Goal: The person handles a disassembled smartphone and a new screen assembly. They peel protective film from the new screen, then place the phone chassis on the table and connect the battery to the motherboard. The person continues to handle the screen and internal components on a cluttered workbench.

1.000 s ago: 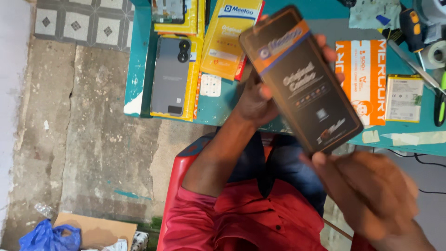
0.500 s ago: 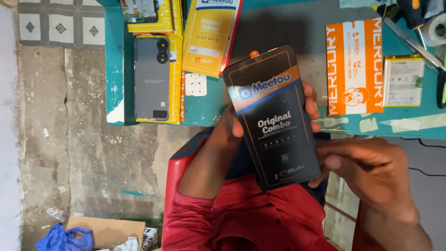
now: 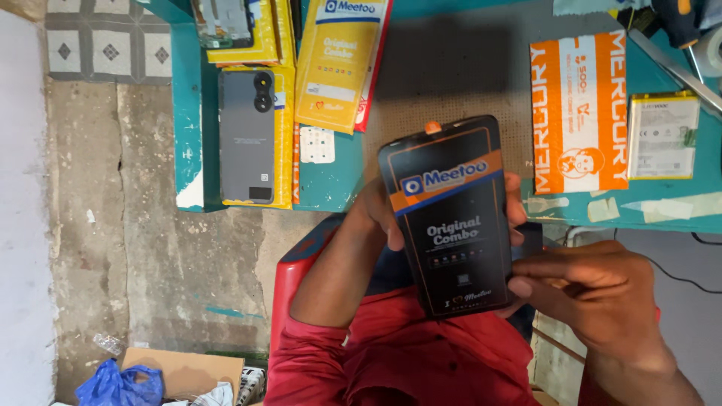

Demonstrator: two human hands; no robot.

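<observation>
**Black box held up in both hands, lower end being worked**

Nearest the camera, the right hand (image 3: pixel 602 301) comes in from the lower right, its fingers bunched narrow with thumb and forefinger pinched against the lower right corner of the black box (image 3: pixel 451 218). The box is flat and long, black with an orange band, and stands nearly upright above the lap and the red shirt (image 3: pixel 391 361), just in front of the bench's near edge. The left hand (image 3: pixel 380 214) holds it from behind: the thumb lies across the box's left edge, and fingertips show past its right edge, so those fingers are wrapped around the box.

By the look of it, the step in hand is opening or inspecting the box at its lower end. The next move would call for a firm hold from the left hand while the right finds a flap or seam at that corner; whether there is one there cannot be told.

Further out, on the teal bench (image 3: pixel 338 180), a grey phone (image 3: pixel 246 135) lies on a yellow packet near the left edge. A second yellow packet (image 3: pixel 342 60) lies beside it, an orange packet (image 3: pixel 579 113) sits towards the right, and a flat battery (image 3: pixel 663 135) lies just beyond that, near the right edge.
</observation>
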